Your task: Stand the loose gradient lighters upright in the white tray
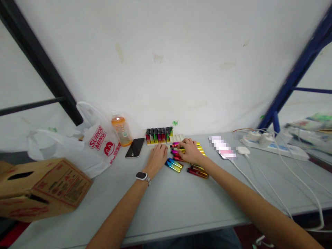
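Observation:
Shiny coloured lighters (158, 136) stand upright in rows in a white tray (177, 138) near the wall; its right part shows bare slots. My left hand (157, 156) rests by the tray's front edge, fingers stretched forward and nothing visible in them. My right hand (190, 151) reaches over a loose pile of lighters right of it, its fingers curled down on one; its thumb side partly hides which. Between and below the hands lie blue-and-gold lighters (174, 165) and red lighters (197, 172). Yellow lighters (201, 149) stick out beyond my right hand.
Left stand a cardboard box (59, 186), a white plastic bag (95, 148), an orange drink bottle (121, 131) and a dark phone (135, 148). Right lie a lit phone (221, 147), a white charger puck (243, 150), cables and a power strip (280, 147). A wall closes the back.

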Available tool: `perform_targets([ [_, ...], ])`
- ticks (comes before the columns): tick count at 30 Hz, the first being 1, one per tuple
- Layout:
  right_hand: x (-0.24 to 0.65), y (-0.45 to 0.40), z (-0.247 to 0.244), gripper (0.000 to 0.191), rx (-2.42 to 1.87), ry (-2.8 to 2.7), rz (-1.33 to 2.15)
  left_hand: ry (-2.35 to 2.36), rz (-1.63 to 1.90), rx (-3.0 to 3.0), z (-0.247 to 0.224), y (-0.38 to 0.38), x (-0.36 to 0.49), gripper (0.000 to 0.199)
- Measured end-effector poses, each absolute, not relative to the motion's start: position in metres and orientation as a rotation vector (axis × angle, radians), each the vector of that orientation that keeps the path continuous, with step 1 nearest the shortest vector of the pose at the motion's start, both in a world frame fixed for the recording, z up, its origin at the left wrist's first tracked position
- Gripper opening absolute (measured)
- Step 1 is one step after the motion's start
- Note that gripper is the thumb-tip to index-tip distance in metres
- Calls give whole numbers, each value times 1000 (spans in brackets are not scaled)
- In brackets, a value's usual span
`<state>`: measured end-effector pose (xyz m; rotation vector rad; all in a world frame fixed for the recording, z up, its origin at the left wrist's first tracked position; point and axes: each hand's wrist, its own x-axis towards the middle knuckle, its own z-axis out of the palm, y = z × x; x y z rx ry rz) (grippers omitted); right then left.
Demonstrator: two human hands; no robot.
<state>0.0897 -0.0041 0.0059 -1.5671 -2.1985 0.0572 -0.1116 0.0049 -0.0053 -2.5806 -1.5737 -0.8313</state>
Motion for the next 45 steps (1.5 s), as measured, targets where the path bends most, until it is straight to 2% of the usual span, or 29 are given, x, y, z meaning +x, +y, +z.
perform_targets([
  [5, 91, -4, 12, 30, -1486, -2359, 141, -1546, -1158, -2676, -9, 9, -119, 15],
  [13, 90, 9, 17, 14, -1467, -2447, 145, -1524, -1372, -2715, -11, -1, -115, 15],
  [15, 88, 8, 18, 15, -1390, -2310, 223, -1607, -1500, -2707, -10, -3, -111, 16],
  [18, 82, 0, 16, 21, -1218, -1970, 523, -1744, -1765, -2742, -5, -8, -103, 26],
  [21, 73, -11, 14, 22, -1054, -1724, 732, -1680, -1999, -2887, -1, -14, -93, 33],
  [25, 67, -23, 13, 20, -965, -1715, 725, -1598, -2262, -2929, -4, -18, -82, 42],
  [29, 75, -27, 11, 27, -954, -1564, 683, -1632, -2581, -2837, -5, -18, -77, 49],
  [33, 81, -27, 8, 22, -932, -1396, 745, -1686, -2759, -2837, 4, -25, -77, 52],
  [37, 76, -27, 3, 23, -931, -1413, 775, -1833, -2767, -2807, 12, -33, -78, 51],
  [41, 72, -28, -1, 26, -938, -1475, 779, -1984, -2421, -2620, 12, -33, -76, 57],
  [45, 72, -29, -4, 26, -955, -1504, 788, -1979, -2237, -2509, 11, -30, -75, 47],
])
